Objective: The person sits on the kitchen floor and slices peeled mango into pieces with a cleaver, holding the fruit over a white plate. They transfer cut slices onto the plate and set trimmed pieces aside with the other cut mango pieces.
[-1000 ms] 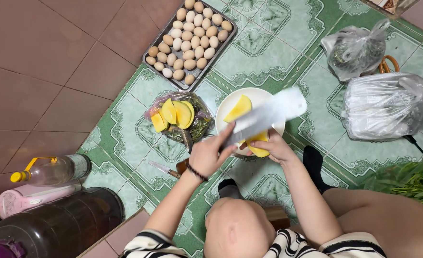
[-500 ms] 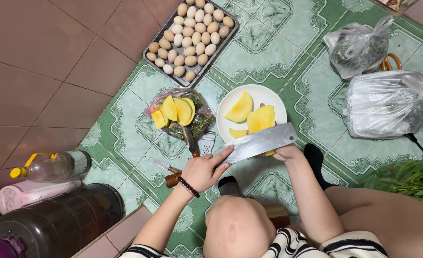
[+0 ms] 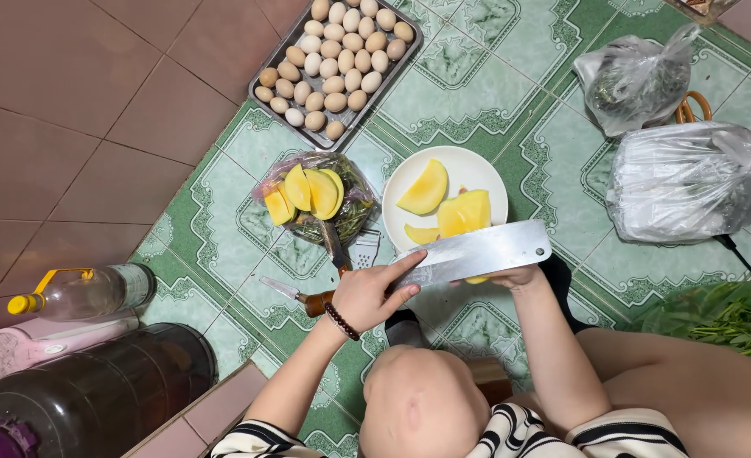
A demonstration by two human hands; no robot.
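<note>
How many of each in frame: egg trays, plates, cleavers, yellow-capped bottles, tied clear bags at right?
Egg tray: 1
Plate: 1
Cleaver: 1
Yellow-capped bottle: 1
Tied clear bags: 2
Total: 6

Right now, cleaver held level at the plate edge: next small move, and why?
Probably lift the cleaver clear of the white plate. The left hand grips it and the right hand holds a yellow fruit piece under the blade, hiding where a cut would land.
</note>
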